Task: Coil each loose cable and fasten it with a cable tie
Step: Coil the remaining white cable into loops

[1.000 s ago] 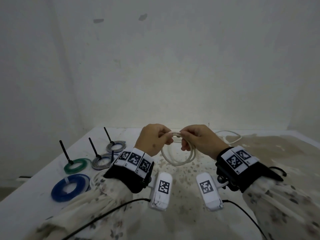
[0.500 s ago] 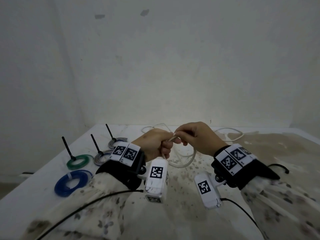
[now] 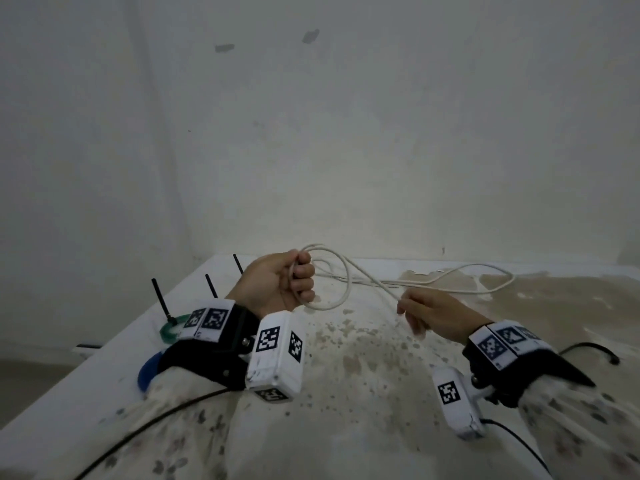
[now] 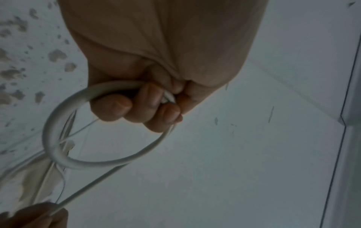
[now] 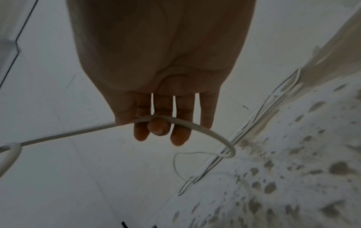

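Observation:
A white cable [image 3: 346, 271] is partly coiled. My left hand [image 3: 294, 282] grips the small coil in a fist, held above the table. In the left wrist view the fingers curl round the cable loop [image 4: 52, 138]. From the coil a strand runs right to my right hand [image 3: 412, 313], which pinches it between thumb and fingers. The right wrist view shows the strand [image 5: 185, 123] lying across the fingers under the thumb. The loose rest of the cable [image 3: 485, 282] trails over the table towards the back right.
Left of my left arm lie a green coil [image 3: 169, 332] and a blue coil [image 3: 149, 370], with black tie tails [image 3: 161, 301] sticking up. A thin black curved strip [image 3: 588, 348] lies at the right. The stained white table [image 3: 363, 358] meets a wall behind.
The hands, joined at the coil before, have moved apart. My right hand slid right and down along the cable; my left hand kept the coil and rose slightly.

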